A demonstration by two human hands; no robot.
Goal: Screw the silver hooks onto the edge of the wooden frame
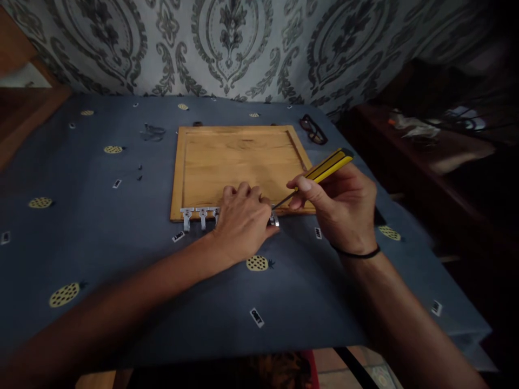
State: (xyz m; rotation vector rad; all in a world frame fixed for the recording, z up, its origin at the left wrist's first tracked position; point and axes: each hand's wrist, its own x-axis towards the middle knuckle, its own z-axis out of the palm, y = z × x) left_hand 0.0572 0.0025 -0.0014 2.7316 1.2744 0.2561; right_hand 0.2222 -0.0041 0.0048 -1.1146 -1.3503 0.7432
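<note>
A framed wooden panel [243, 156], like a cabinet door, lies flat on the cloth-covered table. Several metal hinges [203, 216] sit in a row along its near edge. My left hand [245, 221] rests over that edge with its fingers bent, gripping another hinge [275, 220] whose end shows beside the thumb. In my right hand [344, 205] is a screwdriver [329, 165] with a yellow and black handle, held tilted between thumb and fingers. Its shaft points down left to the hinge by my left hand; the exact contact at the tip is hidden.
Dark-framed glasses [313, 129] lie beyond the panel's right corner. A grey item [153, 132], too blurred to name, lies to the left, with small dark pieces [139, 178] nearer me. A patterned curtain [227, 48] hangs behind the blue tablecloth [101, 227].
</note>
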